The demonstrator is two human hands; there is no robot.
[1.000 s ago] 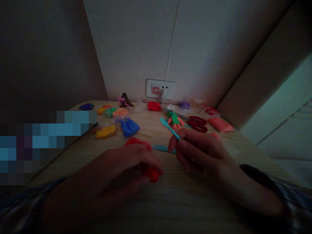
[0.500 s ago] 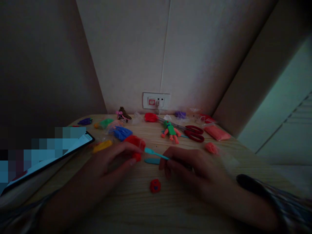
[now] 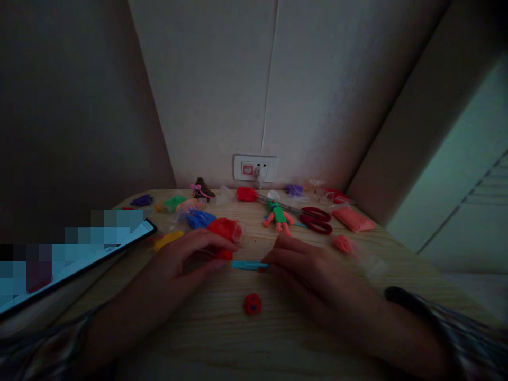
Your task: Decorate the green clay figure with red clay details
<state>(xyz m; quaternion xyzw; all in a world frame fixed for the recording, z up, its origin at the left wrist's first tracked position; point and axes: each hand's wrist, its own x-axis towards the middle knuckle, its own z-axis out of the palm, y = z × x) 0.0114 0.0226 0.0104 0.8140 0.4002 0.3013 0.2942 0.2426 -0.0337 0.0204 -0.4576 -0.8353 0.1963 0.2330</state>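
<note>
My left hand [image 3: 186,259] is closed, thumb and index finger pinching a small red lump of clay [image 3: 224,255]. Just behind those fingertips lies a bigger piece of red clay [image 3: 227,228] in clear wrap. The fingers of my right hand [image 3: 305,270] are closed around the end of a light-blue clay tool [image 3: 246,265], held low over the wood and pointing left. It overlaps a second blue tool on the table, so the two are hard to tell apart. Nearer me, between both hands, sits a small red clay ball [image 3: 253,304] with dark blue spots.
A green and orange clay figure [image 3: 278,216] lies beyond my right hand, beside red-handled scissors [image 3: 315,219]. Blue clay [image 3: 200,218] and yellow clay [image 3: 167,240] are at left, near a tablet [image 3: 99,267]. Orange clay [image 3: 353,218] lies at right. A wall socket [image 3: 255,168] is behind.
The tool in my right hand has dropped from a slant near the red lump to lie level, over the other blue tool. My left hand still pinches the red clay.
</note>
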